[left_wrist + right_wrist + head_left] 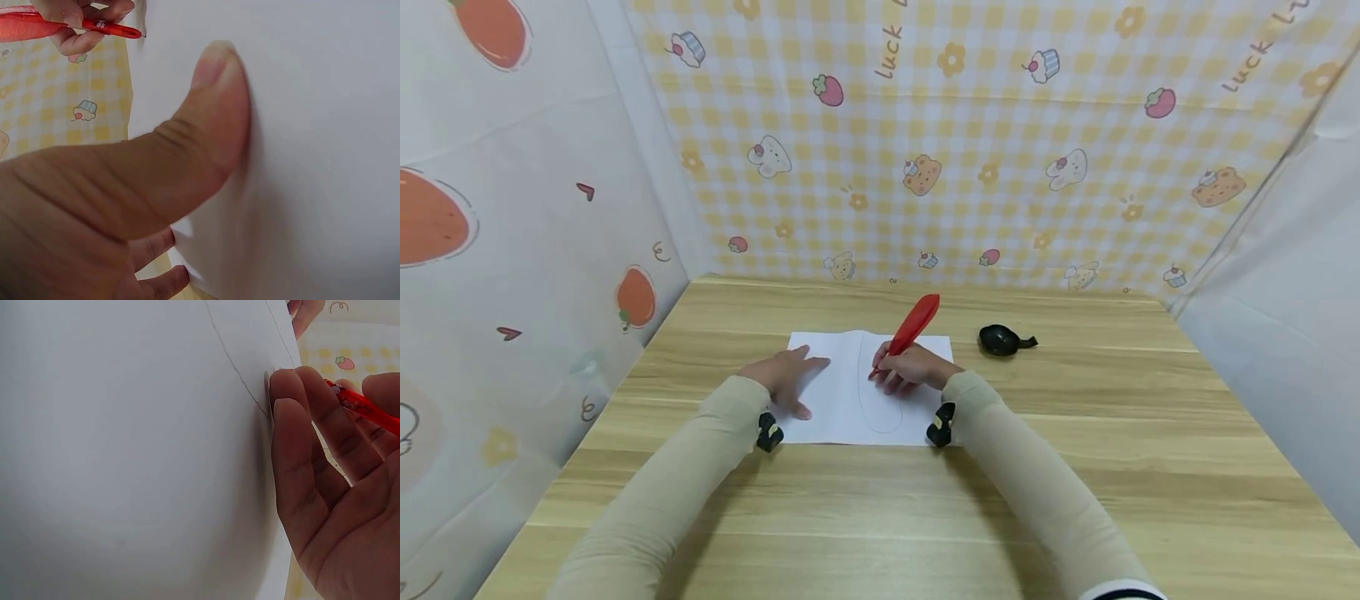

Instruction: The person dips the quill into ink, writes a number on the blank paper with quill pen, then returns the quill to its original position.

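Your left hand (787,382) lies over the left half of the paper (835,408), its fingers and thumb spread wide, while your right hand (913,368) is over the right half, thumb and fingertips pinching a red feather pen (917,320) with the other fingers bent beneath. Both forearms, in beige sleeves (662,500), reach in from the near side, and a black device sits at each wrist. The pen leans up and to the right, its broad plume rising above your right hand and its tip down at the sheet. The paper is white, with a fold running down near its middle; right of that fold, a thin line (880,432) makes a long curve with a rounded near end, partly hidden by your right hand. Past the sheet's far right corner, apart from it, stands a small black pan (1000,340), handle pointing right. The wood-grain table (1075,517) stretches widely to the right and toward you; its far edge meets a yellow checked backdrop (955,125), with only a shallow strip between.
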Demonstrator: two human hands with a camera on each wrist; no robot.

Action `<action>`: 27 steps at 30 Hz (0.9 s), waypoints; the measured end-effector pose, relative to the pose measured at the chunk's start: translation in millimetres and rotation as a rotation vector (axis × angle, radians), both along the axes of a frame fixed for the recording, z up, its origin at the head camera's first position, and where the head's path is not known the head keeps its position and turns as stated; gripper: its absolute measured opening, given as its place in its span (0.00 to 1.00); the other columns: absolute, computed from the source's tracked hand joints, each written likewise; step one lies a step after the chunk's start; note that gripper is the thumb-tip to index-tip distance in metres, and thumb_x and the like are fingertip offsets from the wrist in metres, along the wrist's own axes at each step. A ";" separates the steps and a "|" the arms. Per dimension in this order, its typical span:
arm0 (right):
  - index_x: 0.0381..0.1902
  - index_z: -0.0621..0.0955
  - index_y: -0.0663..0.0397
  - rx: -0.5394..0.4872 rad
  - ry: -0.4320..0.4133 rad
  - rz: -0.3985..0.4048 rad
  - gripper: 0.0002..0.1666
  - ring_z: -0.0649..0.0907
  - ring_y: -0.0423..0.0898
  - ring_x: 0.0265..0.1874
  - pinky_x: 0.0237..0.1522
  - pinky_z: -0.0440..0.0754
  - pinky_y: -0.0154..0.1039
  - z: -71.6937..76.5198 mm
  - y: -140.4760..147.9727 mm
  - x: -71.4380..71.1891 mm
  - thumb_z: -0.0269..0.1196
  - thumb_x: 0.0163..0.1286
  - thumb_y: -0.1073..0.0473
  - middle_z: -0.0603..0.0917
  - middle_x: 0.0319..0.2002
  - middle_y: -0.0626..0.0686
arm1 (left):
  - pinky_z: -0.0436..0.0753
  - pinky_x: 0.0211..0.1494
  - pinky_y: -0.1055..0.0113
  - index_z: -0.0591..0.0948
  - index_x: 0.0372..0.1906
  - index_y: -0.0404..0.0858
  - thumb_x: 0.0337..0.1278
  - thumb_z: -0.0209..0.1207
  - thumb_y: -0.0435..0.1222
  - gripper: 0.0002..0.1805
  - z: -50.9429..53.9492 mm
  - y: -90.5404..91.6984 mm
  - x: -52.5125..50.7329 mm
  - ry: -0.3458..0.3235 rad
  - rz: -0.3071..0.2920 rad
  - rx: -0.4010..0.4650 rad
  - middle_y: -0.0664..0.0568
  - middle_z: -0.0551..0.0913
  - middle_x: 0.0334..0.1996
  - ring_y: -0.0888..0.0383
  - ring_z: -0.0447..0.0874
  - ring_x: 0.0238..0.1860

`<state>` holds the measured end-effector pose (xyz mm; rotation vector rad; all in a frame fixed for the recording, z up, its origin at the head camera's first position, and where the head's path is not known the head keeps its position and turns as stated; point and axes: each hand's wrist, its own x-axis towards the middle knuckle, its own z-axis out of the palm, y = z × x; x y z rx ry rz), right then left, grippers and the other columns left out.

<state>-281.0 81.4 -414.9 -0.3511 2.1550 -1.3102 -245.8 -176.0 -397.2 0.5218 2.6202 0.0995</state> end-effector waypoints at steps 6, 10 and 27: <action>0.42 0.78 0.54 0.003 0.012 0.003 0.08 0.85 0.50 0.28 0.28 0.83 0.41 0.8 -1.0 1.0 0.55 0.70 0.59 0.86 0.35 0.55 | 0.57 0.68 0.38 0.57 0.76 0.46 0.45 0.73 0.50 0.54 0.6 1.3 0.1 0.001 0.002 0.007 0.33 0.47 0.74 0.33 0.48 0.72; 0.43 0.78 0.54 0.005 0.008 0.003 0.08 0.85 0.50 0.28 0.28 0.83 0.41 0.6 -1.8 1.4 0.55 0.70 0.59 0.86 0.35 0.54 | 0.58 0.68 0.38 0.57 0.76 0.47 0.45 0.72 0.50 0.54 -0.1 1.5 0.5 -0.006 0.018 0.001 0.33 0.47 0.75 0.33 0.48 0.72; 0.44 0.79 0.53 0.011 -0.024 0.010 0.09 0.85 0.50 0.28 0.30 0.84 0.41 -1.4 -6.8 2.9 0.58 0.70 0.57 0.86 0.35 0.54 | 0.58 0.68 0.39 0.57 0.76 0.45 0.44 0.72 0.51 0.54 -2.4 0.3 -0.6 0.004 -0.009 -0.004 0.32 0.48 0.74 0.33 0.48 0.72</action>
